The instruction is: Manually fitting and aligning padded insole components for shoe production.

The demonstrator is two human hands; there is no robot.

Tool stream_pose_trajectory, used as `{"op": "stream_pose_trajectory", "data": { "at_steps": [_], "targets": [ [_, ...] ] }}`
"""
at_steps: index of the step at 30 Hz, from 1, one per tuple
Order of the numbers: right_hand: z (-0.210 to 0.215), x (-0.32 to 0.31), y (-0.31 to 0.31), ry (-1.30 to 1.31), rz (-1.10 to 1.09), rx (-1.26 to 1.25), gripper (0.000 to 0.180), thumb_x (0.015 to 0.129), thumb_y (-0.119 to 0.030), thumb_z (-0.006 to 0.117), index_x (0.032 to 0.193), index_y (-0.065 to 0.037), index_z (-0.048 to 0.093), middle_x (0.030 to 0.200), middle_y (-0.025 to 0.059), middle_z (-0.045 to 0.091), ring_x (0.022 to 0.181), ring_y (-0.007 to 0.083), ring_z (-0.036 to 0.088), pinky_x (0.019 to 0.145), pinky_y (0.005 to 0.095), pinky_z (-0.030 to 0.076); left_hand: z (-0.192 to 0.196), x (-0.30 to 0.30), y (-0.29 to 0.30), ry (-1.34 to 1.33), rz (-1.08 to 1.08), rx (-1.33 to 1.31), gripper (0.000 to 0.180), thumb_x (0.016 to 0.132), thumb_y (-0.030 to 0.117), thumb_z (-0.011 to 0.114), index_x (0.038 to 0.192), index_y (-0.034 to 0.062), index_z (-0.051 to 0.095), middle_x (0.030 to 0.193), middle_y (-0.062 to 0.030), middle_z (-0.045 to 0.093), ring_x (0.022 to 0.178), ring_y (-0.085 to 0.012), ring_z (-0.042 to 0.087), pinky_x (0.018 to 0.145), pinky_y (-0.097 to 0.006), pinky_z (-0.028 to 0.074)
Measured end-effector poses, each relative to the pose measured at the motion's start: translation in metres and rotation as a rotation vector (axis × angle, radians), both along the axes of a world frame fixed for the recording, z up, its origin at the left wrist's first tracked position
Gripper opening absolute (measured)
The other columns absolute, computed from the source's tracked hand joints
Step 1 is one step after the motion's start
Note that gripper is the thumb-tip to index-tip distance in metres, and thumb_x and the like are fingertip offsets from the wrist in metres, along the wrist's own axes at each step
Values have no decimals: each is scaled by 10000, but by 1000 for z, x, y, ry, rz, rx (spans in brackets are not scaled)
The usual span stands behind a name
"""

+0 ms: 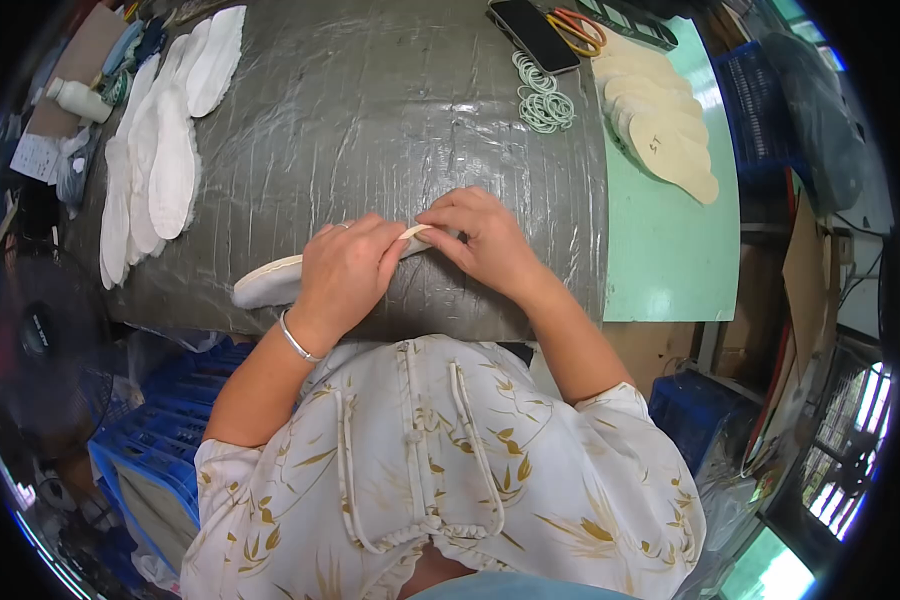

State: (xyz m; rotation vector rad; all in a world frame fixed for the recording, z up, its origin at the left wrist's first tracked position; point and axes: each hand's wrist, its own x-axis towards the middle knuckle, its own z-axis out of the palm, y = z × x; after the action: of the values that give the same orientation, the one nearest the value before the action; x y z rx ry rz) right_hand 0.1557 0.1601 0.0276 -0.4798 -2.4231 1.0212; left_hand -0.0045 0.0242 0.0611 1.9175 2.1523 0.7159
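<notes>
You have a white insole [270, 282] lying flat at the near edge of the grey plastic-covered table [390, 110], with your left hand [345, 270] closed over its middle and your right hand [480, 235] pinching its tan-edged end just beside it. White insoles [165, 150] are fanned out far left; tan insoles [670, 140], rubber bands [545, 100], a phone [535, 32] and scissors [578, 28] sit far right

White insoles [160, 150], tan insoles [670, 140], grey table cover [370, 110], pale green mat [670, 250].
</notes>
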Motion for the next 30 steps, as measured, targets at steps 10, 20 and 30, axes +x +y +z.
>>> {"op": "stream_pose_trajectory", "data": {
  "at_steps": [10,20,30],
  "targets": [
    [9,26,26,129,120,-630,173,901,-53,627,1049,-22,712,977,47,681,900,134,615,793,270,479,23,-7,-2,-20,-26,123,123,854,67,679,969,72,721,910,-58,721,756,-215,669,642,-310,440],
    [12,36,21,91,-45,-186,173,873,-37,654,1032,-7,715,949,123,717,890,249,676,811,338,522,18,-26,-11,2,-17,-40,180,854,164,696,996,54,712,910,-78,713,779,-274,661,693,-368,481],
    [-6,42,28,-32,-66,-371,160,909,-25,622,1039,17,704,938,109,707,844,185,654,786,282,506,-1,-71,-42,-393,-109,25,213,909,101,643,1072,-25,694,978,-161,723,805,-261,689,740,-324,520]
  ]
}}
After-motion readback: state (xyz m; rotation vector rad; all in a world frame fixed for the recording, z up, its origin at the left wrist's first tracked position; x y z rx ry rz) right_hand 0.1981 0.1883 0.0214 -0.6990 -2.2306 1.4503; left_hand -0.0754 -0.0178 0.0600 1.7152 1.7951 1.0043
